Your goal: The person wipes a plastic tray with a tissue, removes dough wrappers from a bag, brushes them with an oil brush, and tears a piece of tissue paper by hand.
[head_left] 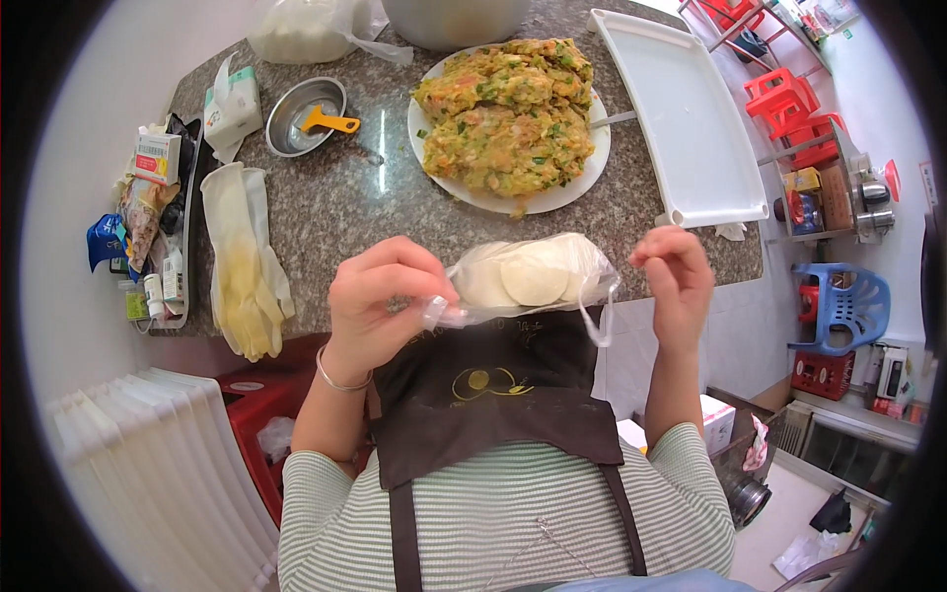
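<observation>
A clear plastic bag of round, pale dough wrappers point(534, 272) lies at the near edge of the speckled stone counter point(333, 200), right before me. My left hand point(388, 292) pinches the bag's left end between thumb and fingers. Just right of the bag, my right hand point(675, 277) is raised with curled fingers, thumb and fingertips close together; whether anything thin is between them is unclear. One loose strip of the bag hangs over the counter edge near that hand. Beyond the bag sits a white plate point(473, 198) heaped with chopped vegetable filling point(510, 118).
A white tray point(684, 118) lies right of the plate. To the left are a metal bowl point(285, 122) with a yellow-handled scraper point(331, 120), tissues point(233, 111) and rubber gloves point(244, 259). A large pot point(455, 22) and another bag point(307, 29) stand at the back.
</observation>
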### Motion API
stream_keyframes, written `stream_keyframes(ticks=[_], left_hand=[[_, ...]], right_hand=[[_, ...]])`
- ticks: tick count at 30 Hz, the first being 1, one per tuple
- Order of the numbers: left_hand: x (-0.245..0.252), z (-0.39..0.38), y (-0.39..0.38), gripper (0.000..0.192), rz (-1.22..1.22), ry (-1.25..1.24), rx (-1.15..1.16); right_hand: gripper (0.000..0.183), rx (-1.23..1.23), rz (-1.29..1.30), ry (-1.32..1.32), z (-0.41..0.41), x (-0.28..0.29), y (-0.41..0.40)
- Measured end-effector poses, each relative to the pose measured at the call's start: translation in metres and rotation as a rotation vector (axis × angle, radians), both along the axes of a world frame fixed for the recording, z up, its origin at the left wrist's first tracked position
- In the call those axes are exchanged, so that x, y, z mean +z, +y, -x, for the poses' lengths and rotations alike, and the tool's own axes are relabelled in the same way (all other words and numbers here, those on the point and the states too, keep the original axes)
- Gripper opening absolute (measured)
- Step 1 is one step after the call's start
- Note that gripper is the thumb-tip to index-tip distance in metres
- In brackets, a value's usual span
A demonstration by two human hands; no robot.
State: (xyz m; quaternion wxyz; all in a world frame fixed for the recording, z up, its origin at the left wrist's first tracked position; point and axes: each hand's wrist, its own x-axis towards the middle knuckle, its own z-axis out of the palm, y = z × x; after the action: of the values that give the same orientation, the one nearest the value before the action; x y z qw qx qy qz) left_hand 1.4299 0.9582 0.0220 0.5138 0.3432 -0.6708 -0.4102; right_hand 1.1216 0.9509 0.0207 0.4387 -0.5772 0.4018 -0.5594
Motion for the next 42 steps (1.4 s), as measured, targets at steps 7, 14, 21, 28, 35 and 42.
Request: stream_keyframes(ticks=[7, 14, 21, 28, 35, 42], left_hand=[[-0.005, 0.012, -0.003, 0.025, 0.050, 0.063, -0.042], [-0.013, 0.005, -0.002, 0.040, 0.097, 0.111, -0.067], [-0.013, 0.003, -0.004, 0.036, 0.105, 0.122, -0.076], [-0.013, 0.004, -0.004, 0.032, 0.122, 0.124, -0.087], [-0.024, 0.005, 0.007, 0.057, 0.078, 0.063, 0.091], [-0.056, 0.028, 0.011, 0.107, -0.210, -0.209, -0.051]], right_hand=[[0.028, 0.494, 0.276, 0.675, -0.066, 0.041, -0.012], [0.035, 0.419, 0.200, 1.061, -0.062, 0.041, -0.023], [0.017, 0.428, 0.177, 0.993, -0.065, 0.038, -0.025], [0.016, 0.442, 0.157, 0.858, -0.088, 0.041, -0.026], [0.032, 0.375, 0.230, 0.977, -0.069, 0.031, -0.028], [0.034, 0.489, 0.059, 1.001, -0.069, 0.030, -0.033]])
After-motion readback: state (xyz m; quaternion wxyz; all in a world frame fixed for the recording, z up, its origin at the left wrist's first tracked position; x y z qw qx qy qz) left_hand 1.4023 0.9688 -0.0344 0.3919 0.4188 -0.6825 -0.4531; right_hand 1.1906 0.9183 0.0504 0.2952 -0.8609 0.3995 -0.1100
